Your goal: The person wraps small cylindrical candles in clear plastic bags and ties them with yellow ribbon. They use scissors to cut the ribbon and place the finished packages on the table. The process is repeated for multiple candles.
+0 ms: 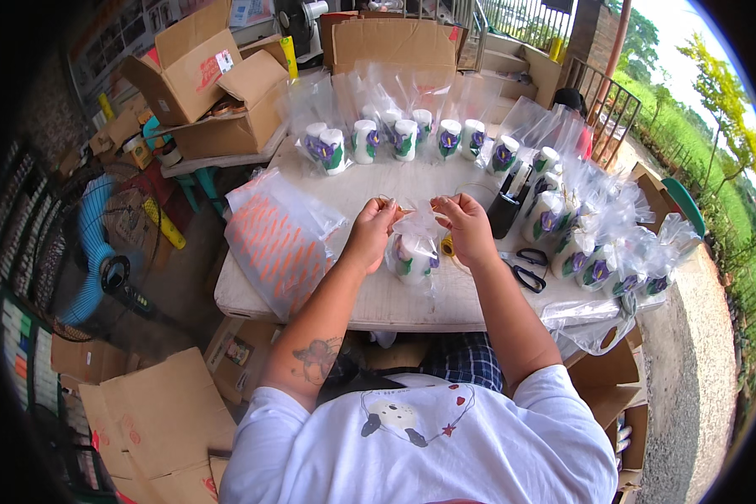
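Right before me on the table stands a white pillar candle [412, 261] with purple flowers and green leaves, inside a clear plastic bag [415, 223] gathered above it. My left hand [374, 232] pinches one part of a thin gold-coloured string [405, 210] at the left of the bag's neck. On the other side my right hand [467, 228] pinches the string too, fingertips close to the gathered plastic. Whether the string is knotted is too small to tell. A small yellow spool [447, 245] lies beside the candle, partly behind my right hand.
Black-handled scissors [530, 269] and a black tape dispenser [509, 200] lie to the right, near several bagged candles [596, 272]. More candles in open bags [405, 140] line the table's back. Flat plastic bags [277, 239] lie left. A fan [110, 271] stands beyond the table's left edge.
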`<action>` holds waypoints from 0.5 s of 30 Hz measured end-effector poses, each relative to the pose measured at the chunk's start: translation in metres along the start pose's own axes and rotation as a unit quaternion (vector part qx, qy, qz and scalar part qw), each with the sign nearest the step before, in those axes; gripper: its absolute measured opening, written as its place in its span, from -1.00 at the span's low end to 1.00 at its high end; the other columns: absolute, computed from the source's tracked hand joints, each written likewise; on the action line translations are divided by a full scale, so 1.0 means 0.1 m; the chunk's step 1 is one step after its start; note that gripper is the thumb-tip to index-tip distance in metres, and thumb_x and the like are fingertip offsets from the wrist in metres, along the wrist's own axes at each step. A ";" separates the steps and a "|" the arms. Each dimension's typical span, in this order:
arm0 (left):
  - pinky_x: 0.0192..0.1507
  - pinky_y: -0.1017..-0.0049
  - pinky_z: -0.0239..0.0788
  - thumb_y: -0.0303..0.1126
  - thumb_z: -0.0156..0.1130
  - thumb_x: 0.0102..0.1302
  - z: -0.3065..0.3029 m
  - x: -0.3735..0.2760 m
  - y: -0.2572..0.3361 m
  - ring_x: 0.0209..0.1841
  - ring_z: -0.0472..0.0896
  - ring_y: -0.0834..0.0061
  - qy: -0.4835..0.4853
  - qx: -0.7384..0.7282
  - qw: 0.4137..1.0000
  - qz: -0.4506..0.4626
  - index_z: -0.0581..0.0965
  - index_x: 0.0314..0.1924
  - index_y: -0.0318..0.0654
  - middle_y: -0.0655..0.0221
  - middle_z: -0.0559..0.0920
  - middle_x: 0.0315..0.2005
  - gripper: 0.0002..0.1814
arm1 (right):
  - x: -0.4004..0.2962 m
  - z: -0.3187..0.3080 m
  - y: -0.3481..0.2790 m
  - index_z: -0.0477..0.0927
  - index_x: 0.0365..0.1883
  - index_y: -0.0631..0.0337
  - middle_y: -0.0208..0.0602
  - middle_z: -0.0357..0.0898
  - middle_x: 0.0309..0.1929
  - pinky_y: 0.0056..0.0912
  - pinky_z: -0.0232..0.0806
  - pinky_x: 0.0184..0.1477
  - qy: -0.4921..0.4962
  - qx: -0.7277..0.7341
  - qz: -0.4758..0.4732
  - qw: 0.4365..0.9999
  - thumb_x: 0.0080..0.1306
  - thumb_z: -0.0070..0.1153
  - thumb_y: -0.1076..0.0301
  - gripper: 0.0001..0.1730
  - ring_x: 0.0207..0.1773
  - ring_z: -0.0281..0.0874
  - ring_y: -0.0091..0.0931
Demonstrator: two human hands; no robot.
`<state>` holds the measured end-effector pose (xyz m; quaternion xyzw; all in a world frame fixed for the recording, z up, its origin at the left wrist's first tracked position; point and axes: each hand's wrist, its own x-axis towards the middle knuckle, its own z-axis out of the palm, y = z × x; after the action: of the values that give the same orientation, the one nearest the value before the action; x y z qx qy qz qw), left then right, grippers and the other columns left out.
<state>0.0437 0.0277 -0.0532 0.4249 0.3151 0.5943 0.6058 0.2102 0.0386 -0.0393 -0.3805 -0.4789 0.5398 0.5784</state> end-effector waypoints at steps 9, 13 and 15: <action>-0.23 0.54 0.35 -0.31 -0.05 0.37 0.10 -0.05 -0.02 -0.35 0.49 0.57 0.031 -0.050 0.998 0.002 0.36 -0.22 -0.23 0.39 0.48 -0.37 -0.85 | 0.08 -0.05 0.28 0.47 -0.33 0.39 -0.29 0.55 -0.33 -0.59 0.29 -0.17 -0.001 -0.187 -0.085 0.979 0.26 -0.01 0.43 -0.84 -0.26 0.46 -0.60; -0.22 0.52 0.36 -0.31 -0.02 0.35 0.03 -0.01 -0.06 -0.30 0.48 0.55 0.023 -0.056 0.998 -0.009 0.37 -0.23 -0.25 0.40 0.47 -0.35 -0.85 | 0.04 -0.02 0.26 0.46 -0.38 0.33 -0.28 0.56 -0.33 -0.60 0.29 -0.17 -0.017 -0.158 -0.066 0.985 0.26 0.01 0.41 -0.86 -0.25 0.45 -0.61; -0.19 0.51 0.35 -0.32 -0.02 0.35 0.03 0.01 -0.03 -0.28 0.49 0.52 0.062 -0.034 0.997 -0.022 0.37 -0.23 -0.26 0.38 0.49 -0.37 -0.84 | 0.02 -0.12 0.21 0.43 -0.42 0.28 -0.28 0.55 -0.31 -0.52 0.29 -0.08 -0.034 -0.029 -0.030 0.999 0.28 -0.01 0.42 -0.88 -0.20 0.48 -0.54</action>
<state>0.0478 0.0286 -0.0550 0.3590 0.3409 0.6167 0.6121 0.2163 0.0443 -0.0618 -0.3638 -0.5248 0.5208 0.5665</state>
